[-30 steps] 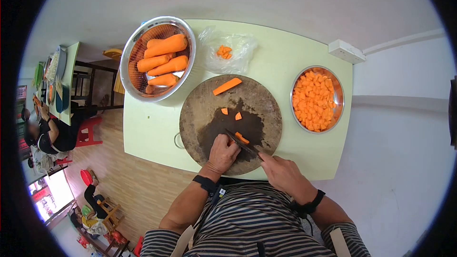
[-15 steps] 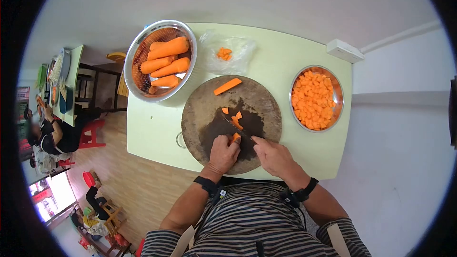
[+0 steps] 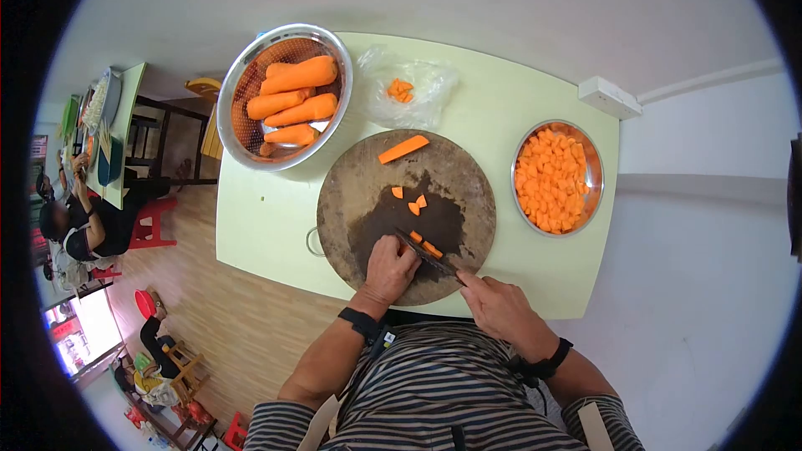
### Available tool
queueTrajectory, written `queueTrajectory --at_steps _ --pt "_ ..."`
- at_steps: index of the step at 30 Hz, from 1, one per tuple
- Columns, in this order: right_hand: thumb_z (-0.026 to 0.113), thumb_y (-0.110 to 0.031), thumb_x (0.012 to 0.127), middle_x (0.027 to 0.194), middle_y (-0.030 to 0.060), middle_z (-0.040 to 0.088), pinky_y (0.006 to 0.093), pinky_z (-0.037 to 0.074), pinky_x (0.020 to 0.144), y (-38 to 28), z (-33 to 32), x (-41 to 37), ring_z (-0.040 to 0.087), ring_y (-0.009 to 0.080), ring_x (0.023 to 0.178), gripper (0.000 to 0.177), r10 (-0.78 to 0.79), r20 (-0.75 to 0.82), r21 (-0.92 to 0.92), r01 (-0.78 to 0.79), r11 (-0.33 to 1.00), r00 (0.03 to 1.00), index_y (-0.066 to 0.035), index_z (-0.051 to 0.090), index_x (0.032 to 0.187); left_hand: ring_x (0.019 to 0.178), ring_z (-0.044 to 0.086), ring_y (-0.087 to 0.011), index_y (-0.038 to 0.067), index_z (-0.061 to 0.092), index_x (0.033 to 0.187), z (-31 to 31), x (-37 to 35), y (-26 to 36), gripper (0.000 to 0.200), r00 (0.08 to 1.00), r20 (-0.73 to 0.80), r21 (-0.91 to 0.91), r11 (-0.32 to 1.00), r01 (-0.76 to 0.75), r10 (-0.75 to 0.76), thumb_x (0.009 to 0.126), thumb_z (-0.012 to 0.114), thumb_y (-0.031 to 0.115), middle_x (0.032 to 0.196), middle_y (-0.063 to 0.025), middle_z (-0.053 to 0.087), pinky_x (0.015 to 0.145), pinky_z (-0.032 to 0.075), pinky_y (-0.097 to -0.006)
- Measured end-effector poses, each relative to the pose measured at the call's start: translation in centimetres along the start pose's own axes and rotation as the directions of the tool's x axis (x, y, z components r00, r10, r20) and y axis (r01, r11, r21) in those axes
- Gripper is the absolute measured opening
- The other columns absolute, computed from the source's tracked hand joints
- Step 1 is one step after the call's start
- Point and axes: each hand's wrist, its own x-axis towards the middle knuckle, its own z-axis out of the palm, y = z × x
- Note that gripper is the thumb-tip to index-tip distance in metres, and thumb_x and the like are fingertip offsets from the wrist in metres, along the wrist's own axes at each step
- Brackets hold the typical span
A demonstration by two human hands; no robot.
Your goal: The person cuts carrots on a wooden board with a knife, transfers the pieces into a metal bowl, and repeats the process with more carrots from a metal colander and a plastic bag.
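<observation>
On the round wooden chopping board [image 3: 351, 175], my left hand [image 3: 391, 269] is closed, fingertips curled beside the blade; the carrot piece under them is largely hidden. My right hand [image 3: 501, 307] grips a knife [image 3: 428, 256] by its handle, forefinger stretched along it. The dark blade slants across the board's near part, close to my left fingertips. Two cut carrot bits [image 3: 432, 250] lie against the blade's far side. Several small carrot chunks [image 3: 414, 209] are scattered mid-board, and a longer carrot stick [image 3: 403, 149] rests near the far edge.
A metal colander [image 3: 230, 138] with several whole carrots [image 3: 301, 75] stands at the far left. Beside it lies a clear plastic bag [image 3: 434, 83] with carrot bits on it. A steel bowl [image 3: 598, 188] of diced carrot is at right. People sit farther off to the left.
My right hand has shifted right and slightly nearer me, and the blade now shows more plainly. Carrot bits now lie along its far side. My left hand has barely moved.
</observation>
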Motion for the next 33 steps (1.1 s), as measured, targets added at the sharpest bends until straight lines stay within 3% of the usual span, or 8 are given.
queueTrajectory --at_steps 2,9,15,20,21,23,33 --pt "0.056 -0.027 0.102 0.091 0.0222 0.071 0.0482 0.057 0.066 0.4 0.3 0.1 0.07 0.0405 0.078 0.036 -0.011 0.016 -0.022 0.012 1.0 1.0 -0.007 0.06 0.132 0.081 0.054 -0.033 0.007 0.062 0.087 0.0 0.1 0.0 0.025 1.0 -0.007 -0.005 1.0 -0.008 0.007 0.07 0.08 0.008 0.086 -0.0133 0.049 0.07 0.045 -0.0429" --pt "0.054 -0.029 0.103 0.093 0.0231 0.071 0.0512 0.057 0.071 -0.9 0.8 3.2 0.07 0.0419 0.081 0.036 0.02 0.038 -0.011 -0.02 1.0 0.999 -0.007 0.061 0.131 0.079 0.053 -0.0328 0.006 0.062 0.085 0.4 -0.2 -0.4 0.022 1.0 0.001 -0.011 1.0 -0.017 0.017 0.071 0.079 0.009 0.086 -0.0132 0.049 0.068 0.045 -0.043" --pt "0.053 -0.029 0.103 0.099 0.0219 0.072 0.0517 0.057 0.075 0.3 2.5 4.9 0.07 0.043 0.087 0.037 -0.043 -0.066 -0.015 0.042 0.999 0.997 -0.007 0.06 0.132 0.08 0.055 -0.0322 0.005 0.067 0.092 -0.3 0.3 0.3 0.019 0.999 -0.044 -0.032 0.999 -0.026 0.025 0.076 0.077 0.008 0.09 -0.0139 0.052 0.07 0.047 -0.0424" --pt "0.054 -0.028 0.103 0.097 0.0236 0.07 0.0505 0.057 0.073 -0.3 1.5 3.0 0.07 0.0429 0.083 0.037 -0.114 -0.152 0.095 0.129 0.987 0.982 -0.008 0.06 0.133 0.083 0.056 -0.032 0.003 0.067 0.096 -0.6 -0.3 0.0 0.022 0.999 -0.047 -0.07 0.998 -0.005 0.002 0.076 0.077 0.007 0.091 -0.0143 0.053 0.072 0.048 -0.0416" --pt "0.054 -0.028 0.103 0.097 0.0236 0.07 0.0505 0.057 0.073 -0.4 1.2 2.5 0.07 0.0429 0.083 0.037 -0.114 -0.15 0.094 0.128 0.987 0.982 -0.008 0.06 0.133 0.083 0.056 -0.0324 0.004 0.067 0.095 -0.6 -0.3 -0.1 0.022 0.999 -0.035 -0.078 0.997 0.0 -0.002 0.076 0.077 0.007 0.091 -0.0144 0.052 0.072 0.048 -0.0419" --pt "0.054 -0.028 0.103 0.095 0.0243 0.069 0.0502 0.057 0.071 -0.6 0.9 1.6 0.069 0.0429 0.082 0.037 -0.035 0.016 0.025 0.035 0.999 0.999 -0.007 0.059 0.133 0.083 0.055 -0.0328 0.004 0.067 0.093 -0.6 -0.5 -0.2 0.021 1.0 -0.023 -0.086 0.996 0.006 -0.008 0.075 0.078 0.007 0.091 -0.0146 0.052 0.073 0.048 -0.0423" --pt "0.053 -0.028 0.104 0.09 0.023 0.07 0.0498 0.057 0.069 -0.4 1.7 1.3 0.07 0.0421 0.08 0.037 -0.053 -0.015 0.0 0.053 0.999 0.998 -0.006 0.059 0.134 0.085 0.054 -0.0343 0.005 0.063 0.085 -0.3 -0.6 -0.6 0.022 1.0 0.01 -0.084 0.996 0.0 0.001 0.072 0.08 0.011 0.089 -0.0146 0.049 0.074 0.046 -0.0434"
